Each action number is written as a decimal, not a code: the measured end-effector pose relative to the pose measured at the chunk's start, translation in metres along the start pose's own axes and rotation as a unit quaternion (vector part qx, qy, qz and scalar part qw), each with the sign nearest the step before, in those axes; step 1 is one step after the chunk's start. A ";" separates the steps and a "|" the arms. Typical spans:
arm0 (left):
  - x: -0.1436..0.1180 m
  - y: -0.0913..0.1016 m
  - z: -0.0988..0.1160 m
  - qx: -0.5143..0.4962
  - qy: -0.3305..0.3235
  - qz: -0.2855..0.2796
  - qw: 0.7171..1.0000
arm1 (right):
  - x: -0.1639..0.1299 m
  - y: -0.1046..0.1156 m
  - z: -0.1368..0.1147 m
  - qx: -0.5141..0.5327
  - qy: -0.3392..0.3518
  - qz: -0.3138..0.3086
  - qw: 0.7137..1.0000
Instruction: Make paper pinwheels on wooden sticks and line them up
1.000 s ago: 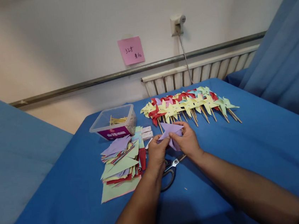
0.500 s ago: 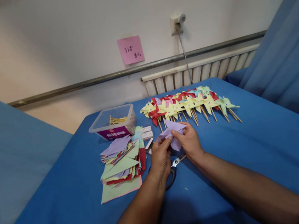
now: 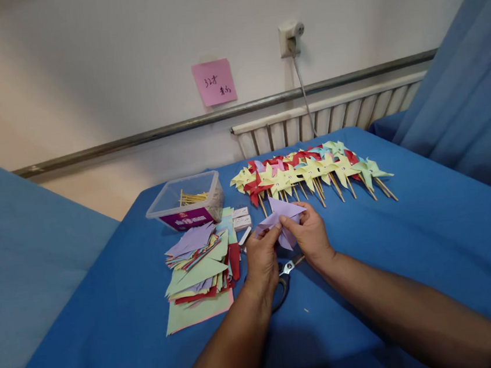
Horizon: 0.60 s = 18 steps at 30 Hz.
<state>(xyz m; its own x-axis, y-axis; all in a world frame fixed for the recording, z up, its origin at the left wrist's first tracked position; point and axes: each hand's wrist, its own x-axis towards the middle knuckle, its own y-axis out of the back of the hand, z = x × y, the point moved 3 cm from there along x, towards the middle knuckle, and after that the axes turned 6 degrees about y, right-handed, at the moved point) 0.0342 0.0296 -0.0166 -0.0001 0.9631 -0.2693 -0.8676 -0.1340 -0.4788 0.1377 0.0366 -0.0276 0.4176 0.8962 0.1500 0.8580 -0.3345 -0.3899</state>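
Between my hands is a purple paper pinwheel [image 3: 282, 208], its pointed blades spread above the table. My left hand [image 3: 262, 255] grips it from the left, thumb pressed near the centre. From the other side my right hand [image 3: 313, 232] pinches it, with its thumb also close to the middle. Both hands are closed on the paper, and the fingers behind it are hidden. Beneath them a pair of scissors [image 3: 287, 267] with dark handles lies on the blue cloth, partly covered by my left hand.
Left of my hands lie stacked coloured papers [image 3: 199, 271]. Behind these stands a clear plastic box [image 3: 218, 195] holding thin sticks [image 3: 193, 198]. Small white boxes [image 3: 241, 222] sit beside the papers. Several finished pinwheels [image 3: 310, 171] on sticks lie in rows at the back, before a radiator [image 3: 343, 115].
Both hands have shifted very slightly left with the purple pinwheel still between them. Everything else on the table looks the same.
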 end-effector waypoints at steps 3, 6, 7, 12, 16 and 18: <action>0.001 0.001 0.000 0.010 -0.006 0.015 1.000 | -0.001 0.000 0.000 -0.001 0.008 0.000 1.000; 0.002 0.001 0.001 0.013 -0.007 0.013 1.000 | -0.002 0.000 0.001 -0.008 0.012 -0.002 1.000; 0.003 0.001 0.001 0.013 -0.007 0.012 1.000 | -0.002 0.000 0.001 -0.007 0.012 -0.003 1.000; 0.002 0.001 0.003 0.019 -0.006 0.012 1.000 | -0.002 0.000 0.000 -0.001 0.005 -0.003 1.000; 0.001 0.000 0.004 0.019 -0.003 0.019 1.000 | -0.002 -0.001 0.001 0.018 -0.009 -0.004 1.000; 0.001 0.000 0.004 0.018 -0.003 0.020 1.000 | -0.001 0.000 0.003 0.025 -0.015 -0.004 1.000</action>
<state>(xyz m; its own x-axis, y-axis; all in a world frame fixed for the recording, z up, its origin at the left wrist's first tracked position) 0.0319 0.0314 -0.0135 -0.0375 0.9587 -0.2819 -0.8841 -0.1633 -0.4379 0.1364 0.0361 -0.0302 0.4002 0.9076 0.1268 0.8453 -0.3121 -0.4337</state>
